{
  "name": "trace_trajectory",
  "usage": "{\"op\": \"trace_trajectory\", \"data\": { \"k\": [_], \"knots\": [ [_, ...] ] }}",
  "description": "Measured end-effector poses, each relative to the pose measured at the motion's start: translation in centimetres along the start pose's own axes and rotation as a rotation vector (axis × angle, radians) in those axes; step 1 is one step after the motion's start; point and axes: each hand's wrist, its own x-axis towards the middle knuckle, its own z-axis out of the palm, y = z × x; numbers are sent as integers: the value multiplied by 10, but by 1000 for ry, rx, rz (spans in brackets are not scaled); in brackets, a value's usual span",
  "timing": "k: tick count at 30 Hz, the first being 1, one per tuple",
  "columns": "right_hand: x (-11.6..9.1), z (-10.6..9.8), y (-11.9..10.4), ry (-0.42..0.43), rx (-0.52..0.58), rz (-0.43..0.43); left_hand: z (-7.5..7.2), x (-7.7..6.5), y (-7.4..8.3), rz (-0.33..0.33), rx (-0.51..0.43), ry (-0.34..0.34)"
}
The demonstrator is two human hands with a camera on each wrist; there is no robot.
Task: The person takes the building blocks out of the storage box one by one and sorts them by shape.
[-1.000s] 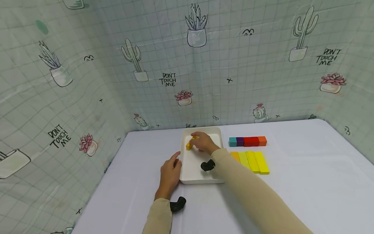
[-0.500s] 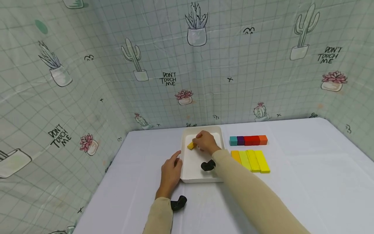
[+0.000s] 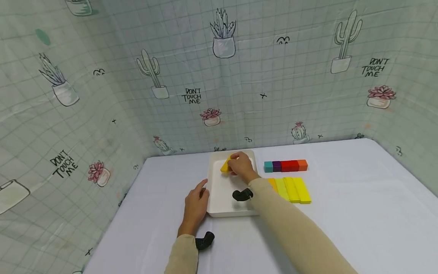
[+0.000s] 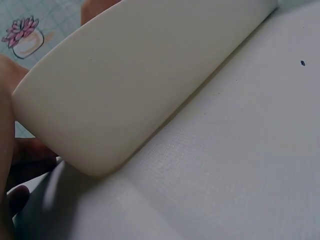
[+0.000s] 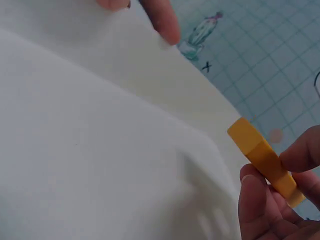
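My right hand (image 3: 241, 166) pinches a yellow-orange rectangular block (image 3: 224, 167) between thumb and fingers over the far part of a white tray (image 3: 219, 203). In the right wrist view the block (image 5: 265, 162) slants with one end sticking out past the fingers. At the tray's left side is my left hand (image 3: 195, 207), its fingers extended along the edge. The left wrist view has those fingers and the thumb against the tray wall (image 4: 125, 90) near its corner. A fingertip (image 5: 167, 32) of the left hand lies at the rim in the right wrist view.
Right of the tray stands a row of teal (image 3: 268, 166), purple (image 3: 276, 166), red (image 3: 289, 166) and orange blocks (image 3: 302, 165). Nearer, several yellow blocks (image 3: 301, 190) lie side by side, partly behind the right sleeve (image 3: 291, 224). A patterned cloth (image 3: 253, 76) hangs behind the white table.
The block has turned in my right hand's fingers, first foreshortening, then showing more of its length. The left hand keeps its place at the tray. The head view has shifted slightly.
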Motion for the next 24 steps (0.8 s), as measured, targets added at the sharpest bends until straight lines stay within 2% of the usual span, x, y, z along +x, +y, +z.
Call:
{"op": "trace_trajectory", "data": {
  "k": [4,8,15,24],
  "knots": [
    [-12,-21,-14,-22,74,-46,-1,0,2,-2,-13,-14],
    [-25,-51,-19,-42,88,-86,-2,-3,2,0,-28,-19],
    [-48,-101,-7,-6,86,-100,-2,-6,-1,-5,-48,-34],
    [-69,-148,14,24,157,-95,-2,-2,0,-16,-68,-38]
  ]
}}
